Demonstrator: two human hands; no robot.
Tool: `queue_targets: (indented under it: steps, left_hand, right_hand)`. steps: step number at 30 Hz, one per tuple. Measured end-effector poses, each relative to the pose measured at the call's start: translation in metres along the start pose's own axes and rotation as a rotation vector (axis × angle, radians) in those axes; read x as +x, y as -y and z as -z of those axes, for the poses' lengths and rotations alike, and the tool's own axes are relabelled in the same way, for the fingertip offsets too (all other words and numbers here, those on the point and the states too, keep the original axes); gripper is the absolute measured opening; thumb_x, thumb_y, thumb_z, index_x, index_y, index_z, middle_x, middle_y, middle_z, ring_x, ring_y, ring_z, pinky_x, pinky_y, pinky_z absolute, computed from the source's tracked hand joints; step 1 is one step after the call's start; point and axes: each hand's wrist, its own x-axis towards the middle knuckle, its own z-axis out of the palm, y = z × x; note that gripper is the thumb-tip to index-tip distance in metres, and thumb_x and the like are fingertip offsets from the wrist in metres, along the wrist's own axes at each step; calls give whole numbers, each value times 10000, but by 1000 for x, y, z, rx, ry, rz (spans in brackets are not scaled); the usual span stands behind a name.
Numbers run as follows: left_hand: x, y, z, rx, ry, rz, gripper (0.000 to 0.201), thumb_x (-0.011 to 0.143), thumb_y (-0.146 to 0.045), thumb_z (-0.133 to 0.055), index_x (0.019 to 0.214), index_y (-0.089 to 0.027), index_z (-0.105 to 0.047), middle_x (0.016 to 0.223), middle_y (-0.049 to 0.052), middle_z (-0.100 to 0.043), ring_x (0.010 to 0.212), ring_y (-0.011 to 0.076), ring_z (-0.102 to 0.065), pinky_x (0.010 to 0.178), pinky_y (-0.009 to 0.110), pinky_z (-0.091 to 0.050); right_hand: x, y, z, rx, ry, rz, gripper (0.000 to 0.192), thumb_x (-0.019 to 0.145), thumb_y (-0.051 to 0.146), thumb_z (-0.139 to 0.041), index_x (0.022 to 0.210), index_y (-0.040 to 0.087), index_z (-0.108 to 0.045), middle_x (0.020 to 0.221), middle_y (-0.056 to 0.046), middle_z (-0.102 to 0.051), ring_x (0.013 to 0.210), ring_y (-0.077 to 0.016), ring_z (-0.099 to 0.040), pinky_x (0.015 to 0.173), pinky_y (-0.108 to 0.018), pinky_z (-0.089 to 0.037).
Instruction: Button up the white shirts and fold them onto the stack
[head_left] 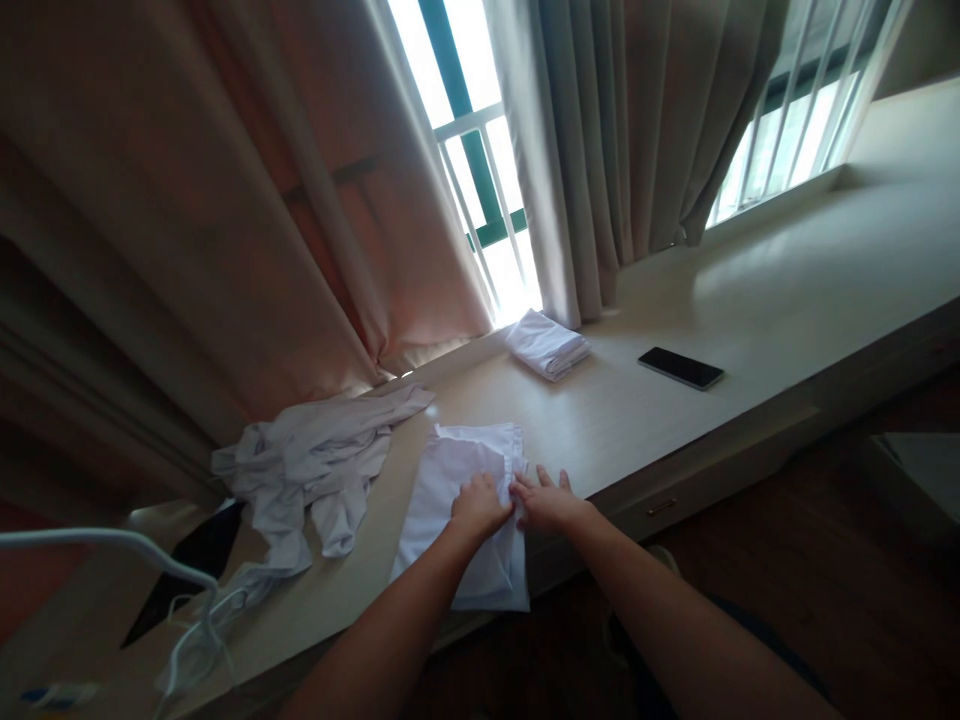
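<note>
Head view shows folding work partway along: a flat, compact folded bundle of white cloth point(547, 345) lies finished by the curtain, a second white cloth point(435, 500) lies spread under both hands, and a loose, crumpled heap of pale fabric point(300, 470) lies unfolded on the left. The spread piece seems to need more folding. It rests on the pale wooden ledge point(600, 430), its near part reaching past the front edge, mostly flat with soft creases. The left hand point(482, 507) curls over it; the right hand point(549, 502) touches its side, outer fingers spread. Whether either hand pinches the fabric cannot be told.
</note>
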Motion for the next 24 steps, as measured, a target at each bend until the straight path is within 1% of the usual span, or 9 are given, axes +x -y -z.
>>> queue_targets:
  steps: [3, 6, 10, 13, 16, 19, 22, 24]
  left_hand:
    - [3, 0, 1, 22, -6, -4, 442, 828, -465, -563, 1144, -163, -628, 1148, 217, -670, 1065, 348, -649, 886, 416, -485]
    - [2, -1, 6, 40, -12, -11, 338, 865, -396, -518, 1088, -184, -657, 1084, 200, -697, 1026, 334, -670, 871, 416, -494]
    - [-5, -9, 10, 49, -32, -44, 314, 901, -362, -476, 1111, -203, -646, 1098, 182, -696, 1010, 321, -675, 863, 413, -495]
    - [-14, -17, 11, 50, -47, -73, 315, 919, -354, -451, 1132, -205, -630, 1105, 177, -686, 994, 320, -674, 852, 415, -492]
    - [-22, -24, 14, 48, -64, -81, 333, 948, -364, -402, 1148, -206, -616, 1106, 170, -676, 973, 311, -674, 841, 410, -489]
    - [-27, -29, 21, 46, -89, -74, 338, 957, -360, -382, 1159, -209, -608, 1126, 158, -662, 963, 292, -669, 830, 388, -485]
    - [-29, -31, 24, 53, -126, -93, 320, 953, -352, -396, 1137, -212, -616, 1136, 149, -649, 994, 287, -650, 825, 373, -481]
    - [-29, -32, 20, 59, -140, -132, 297, 945, -348, -420, 1114, -213, -623, 1137, 147, -641, 1020, 294, -633, 817, 371, -482]
  right_hand:
    - [1, -3, -3, -35, 75, 3, 893, 801, 522, -643, 1563, 354, -211, 1669, -56, -56, 1495, -434, 106, 1070, -748, 87]
    - [1, -6, -6, -53, 107, 19, 966, 786, 570, -641, 1578, 349, -134, 1670, -56, 5, 1483, -426, 173, 1058, -740, 143]
    - [0, -10, -11, -57, 85, 35, 971, 797, 607, -606, 1581, 344, -97, 1669, -27, 21, 1476, -412, 209, 1050, -719, 198]
    - [-2, -12, -13, -51, 65, 41, 967, 803, 609, -596, 1582, 342, -89, 1669, -18, 15, 1475, -403, 220, 1049, -714, 208]
    - [-4, -12, -12, -45, 52, 49, 962, 800, 612, -601, 1581, 342, -108, 1670, -33, -5, 1479, -403, 210, 1058, -716, 186]
    - [-5, -12, -9, -35, 39, 53, 941, 801, 613, -605, 1578, 334, -154, 1670, -55, -44, 1490, -414, 161, 1072, -719, 152]
    - [-6, -11, -6, -10, 0, 57, 833, 852, 600, -547, 1567, 320, -226, 1659, -81, -127, 1504, -419, 68, 1083, -728, 100]
    - [-7, -11, -5, -3, -22, 65, 764, 885, 575, -510, 1557, 310, -262, 1648, -97, -175, 1507, -417, 24, 1088, -729, 70]
